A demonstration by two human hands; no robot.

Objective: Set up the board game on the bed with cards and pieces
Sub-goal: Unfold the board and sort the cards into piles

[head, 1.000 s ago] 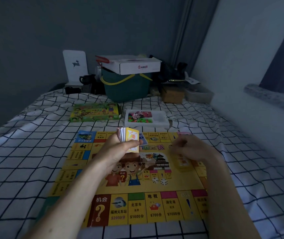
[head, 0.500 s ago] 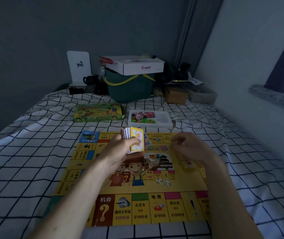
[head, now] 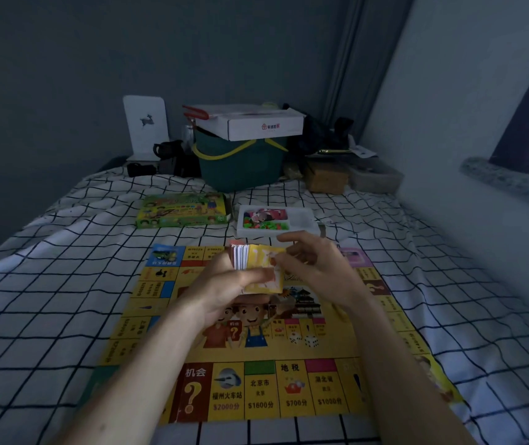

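1. Your left hand [head: 224, 285] is gripping a thick deck of cards [head: 256, 268], thumb lying across the glossy yellow face of the front card, fingers wrapped behind; the white card edges are showing as a tight stack at the deck's left side.
2. Your right hand [head: 314, 268] is closing on the front card's right edge, fingertips touching it; both hands are meeting at the deck, above the middle of the board.
3. The game board [head: 256, 390] is lying flat on the bed: a thin, yellow printed sheet, rectangular, with bordered squares round its rim and cartoon figures at its centre.
4. Two small white dice [head: 303, 339] are sitting on the board near its centre, just beside each other.
5. The bed sheet [head: 48, 316] is showing white cloth with a dark grid, lightly wrinkled.
6. Beyond the board, a flat green game box [head: 181, 210] is resting on the sheet; to its right, a shallow white plastic tray [head: 301, 220] is holding small pink and green pieces.
7. At the far end, a dark green tub [head: 240, 165] with a yellow handle is carrying a white cardboard carton [head: 256, 123] on top.
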